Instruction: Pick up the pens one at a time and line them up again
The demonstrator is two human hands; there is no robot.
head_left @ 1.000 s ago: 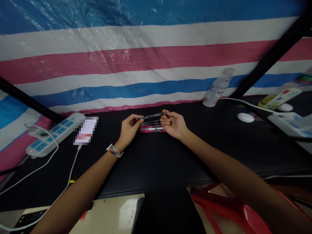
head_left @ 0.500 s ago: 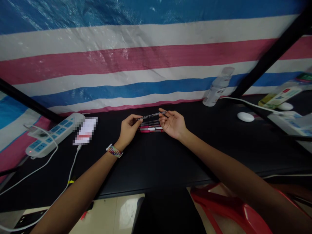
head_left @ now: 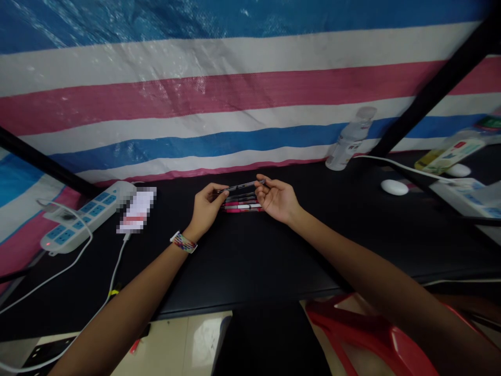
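A slim dark pen (head_left: pixel 245 185) is held level between my two hands, just above the black table. My left hand (head_left: pixel 207 206) pinches its left end between thumb and fingers. At the other end, the thumb and fingertips of my right hand (head_left: pixel 279 201) close on the pen, palm turned partly up. Below it, several pens (head_left: pixel 240 207) lie side by side on the table, some dark, others pink or red with a white part. My fingers cover the ends of those pens. A multicoloured band (head_left: pixel 183 242) circles my left wrist.
At left are a white power strip (head_left: pixel 88 216) with blue sockets and a blurred-out phone (head_left: pixel 136 210) on a cable. A clear bottle (head_left: pixel 348 141), a white oval object (head_left: pixel 394 187) and a tilted bottle (head_left: pixel 450 151) stand right. A red stool (head_left: pixel 364 334) sits below the table's front edge.
Almost nothing has moved. The right fingertips have shifted slightly left along the pen's end, while the left hand keeps its pinch.
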